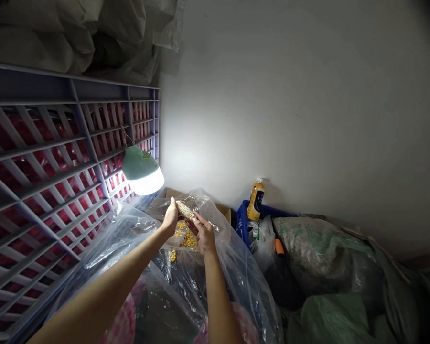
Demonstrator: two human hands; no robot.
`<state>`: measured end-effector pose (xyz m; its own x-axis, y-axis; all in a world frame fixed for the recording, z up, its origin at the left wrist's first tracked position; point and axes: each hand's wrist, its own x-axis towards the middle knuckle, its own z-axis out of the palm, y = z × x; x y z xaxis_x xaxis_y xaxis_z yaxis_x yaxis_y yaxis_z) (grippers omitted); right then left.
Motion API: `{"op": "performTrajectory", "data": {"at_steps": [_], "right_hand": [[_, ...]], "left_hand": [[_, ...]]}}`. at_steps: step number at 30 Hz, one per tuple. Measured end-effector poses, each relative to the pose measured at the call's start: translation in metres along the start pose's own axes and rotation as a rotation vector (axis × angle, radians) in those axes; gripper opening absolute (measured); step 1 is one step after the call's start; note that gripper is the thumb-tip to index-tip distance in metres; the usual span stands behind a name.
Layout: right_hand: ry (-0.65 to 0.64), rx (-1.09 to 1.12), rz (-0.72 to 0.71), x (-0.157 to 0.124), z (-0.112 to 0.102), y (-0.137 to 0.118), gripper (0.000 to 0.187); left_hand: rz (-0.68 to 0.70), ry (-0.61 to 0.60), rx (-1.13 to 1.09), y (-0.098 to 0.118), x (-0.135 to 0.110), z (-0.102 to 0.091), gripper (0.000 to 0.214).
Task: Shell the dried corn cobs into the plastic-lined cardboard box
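Note:
My left hand (171,217) and my right hand (204,234) both grip a pale, mostly stripped corn cob (185,210), held over a clear plastic bag (232,258). The left hand wraps the cob's far end; the right hand's fingers curl round its near end. Loose yellow corn kernels (187,238) lie in the bag just below the hands.
A lit green lamp (142,171) hangs from a grey plastic crate wall (57,162) at the left. A yellow bottle (255,198) stands by a blue crate (242,220). Green sacks (318,258) fill the right side. A white wall rises behind.

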<state>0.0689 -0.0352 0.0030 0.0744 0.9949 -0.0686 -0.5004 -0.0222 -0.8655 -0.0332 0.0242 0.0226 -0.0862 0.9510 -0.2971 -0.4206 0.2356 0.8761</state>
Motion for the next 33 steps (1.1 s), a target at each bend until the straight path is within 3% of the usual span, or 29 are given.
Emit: {"op": "performTrajectory", "data": {"at_steps": [5,12,24,33], "right_hand": [[-0.044,-0.007,0.003,-0.003,0.0,-0.004,0.046],[0.008,0.064,0.023,-0.006,0.003,-0.009,0.045],[0.089,0.096,0.053,-0.007,0.004,-0.002,0.037],[0.129,0.113,0.008,-0.006,0.007,0.005,0.031]], "left_hand": [[-0.072,-0.183,-0.152,0.011,-0.003,-0.002,0.039],[-0.01,-0.324,-0.146,0.014,-0.01,-0.002,0.033],[0.049,-0.254,-0.147,0.004,-0.012,0.001,0.031],[0.184,-0.154,0.016,-0.002,-0.007,-0.001,0.034]]}}
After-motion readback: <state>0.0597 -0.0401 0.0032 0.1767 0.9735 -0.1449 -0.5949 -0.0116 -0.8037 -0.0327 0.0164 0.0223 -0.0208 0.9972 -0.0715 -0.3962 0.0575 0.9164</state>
